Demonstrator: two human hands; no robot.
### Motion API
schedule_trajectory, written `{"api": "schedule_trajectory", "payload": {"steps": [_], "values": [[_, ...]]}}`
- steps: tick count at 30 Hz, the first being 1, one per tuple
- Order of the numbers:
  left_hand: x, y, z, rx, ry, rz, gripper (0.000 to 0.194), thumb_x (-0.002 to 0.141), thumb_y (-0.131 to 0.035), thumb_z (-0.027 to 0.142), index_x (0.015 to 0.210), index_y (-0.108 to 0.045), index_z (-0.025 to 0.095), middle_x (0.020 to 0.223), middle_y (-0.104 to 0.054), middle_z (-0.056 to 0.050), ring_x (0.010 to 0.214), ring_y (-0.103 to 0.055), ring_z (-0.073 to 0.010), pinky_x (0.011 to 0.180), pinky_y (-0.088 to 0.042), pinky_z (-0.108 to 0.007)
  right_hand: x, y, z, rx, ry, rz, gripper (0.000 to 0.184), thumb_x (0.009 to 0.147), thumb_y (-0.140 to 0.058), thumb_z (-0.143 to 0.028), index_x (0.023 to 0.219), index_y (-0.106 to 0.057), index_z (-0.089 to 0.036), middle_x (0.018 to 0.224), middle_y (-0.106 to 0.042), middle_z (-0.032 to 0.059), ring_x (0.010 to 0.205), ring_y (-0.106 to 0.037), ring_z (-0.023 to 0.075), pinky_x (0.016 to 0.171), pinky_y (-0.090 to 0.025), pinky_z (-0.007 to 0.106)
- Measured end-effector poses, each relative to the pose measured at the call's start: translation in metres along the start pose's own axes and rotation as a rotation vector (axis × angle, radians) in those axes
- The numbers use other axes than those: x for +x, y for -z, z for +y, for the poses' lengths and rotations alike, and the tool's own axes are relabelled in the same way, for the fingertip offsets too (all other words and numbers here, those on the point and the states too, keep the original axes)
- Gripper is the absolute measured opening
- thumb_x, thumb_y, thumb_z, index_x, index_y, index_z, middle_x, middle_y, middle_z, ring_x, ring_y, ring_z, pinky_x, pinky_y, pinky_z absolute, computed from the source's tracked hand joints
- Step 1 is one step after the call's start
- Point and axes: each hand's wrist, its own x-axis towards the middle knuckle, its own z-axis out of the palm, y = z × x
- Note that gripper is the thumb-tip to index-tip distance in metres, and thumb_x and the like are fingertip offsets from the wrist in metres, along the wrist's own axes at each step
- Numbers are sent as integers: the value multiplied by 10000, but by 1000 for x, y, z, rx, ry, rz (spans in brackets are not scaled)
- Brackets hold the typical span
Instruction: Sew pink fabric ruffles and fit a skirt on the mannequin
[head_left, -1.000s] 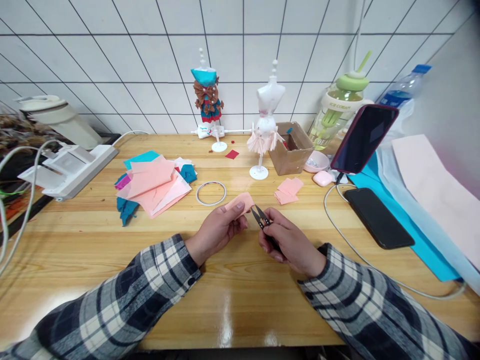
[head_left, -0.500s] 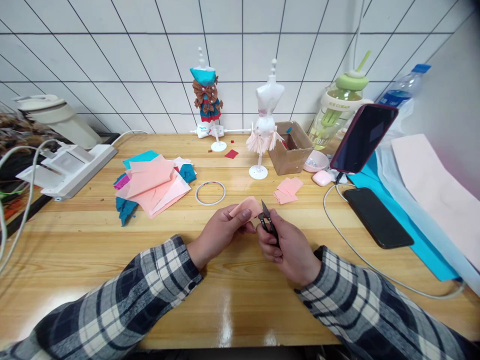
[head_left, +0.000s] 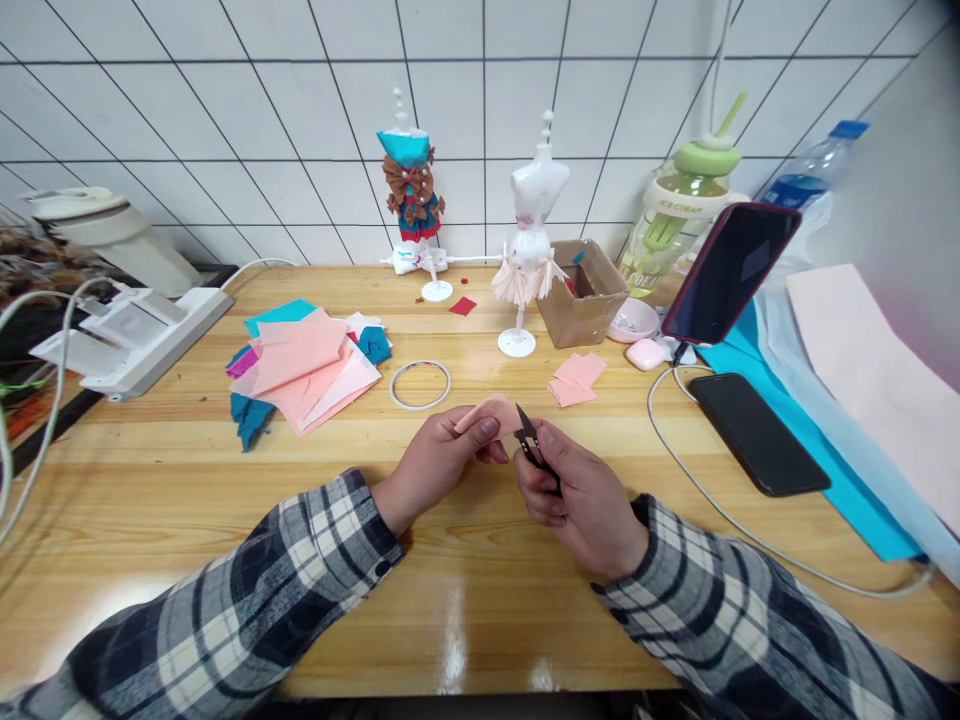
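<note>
My left hand [head_left: 442,455] pinches a small piece of pink crepe paper [head_left: 496,410] between thumb and fingers. Wrapped around black thread snips [head_left: 531,450], my right hand [head_left: 577,490] holds their blades at the paper's right edge. The blades look almost closed; whether paper is between them I cannot tell. Beyond my hands lie cut pink paper pieces [head_left: 576,380] and a silver ring [head_left: 420,386]. A white mini mannequin [head_left: 534,240] stands behind, with a pale pink ruffled skirt [head_left: 522,280] on it. Another mannequin [head_left: 409,190] wears a blue, brown and red outfit.
Coloured paper sheets [head_left: 307,365] are heaped at the left, near a white power strip [head_left: 150,340]. On the right are a cardboard box [head_left: 589,310], a propped phone [head_left: 731,270], a flat black phone [head_left: 757,435], a looping cable [head_left: 697,495], a green-lidded bottle [head_left: 679,215] and larger paper sheets [head_left: 877,370].
The snips have turned more upright, and their blades have opened and then drawn together at the paper's edge. The paper in my left hand has shifted slightly right and now curves.
</note>
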Motion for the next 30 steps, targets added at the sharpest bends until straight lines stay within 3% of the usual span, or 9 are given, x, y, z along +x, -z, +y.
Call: {"api": "schedule_trajectory", "payload": {"steps": [16, 30], "values": [[2, 3, -1, 26, -29, -61, 300, 884, -563, 427, 791, -613, 146, 716, -627, -19, 673, -532, -127, 681, -415, -252, -2, -3, 1, 24, -7, 17, 233, 945, -447, -447, 891, -466, -221, 592, -296, -93, 404, -148, 30, 373, -86, 171], [2, 4, -1, -25, -8, -22, 295, 859, -593, 438, 779, -604, 154, 684, -614, -9, 660, -532, -125, 676, -421, -244, -3, -4, 3, 15, -16, 5, 224, 949, -435, -461, 951, -461, -239, 613, -335, -89, 421, -178, 38, 381, -107, 169]]}}
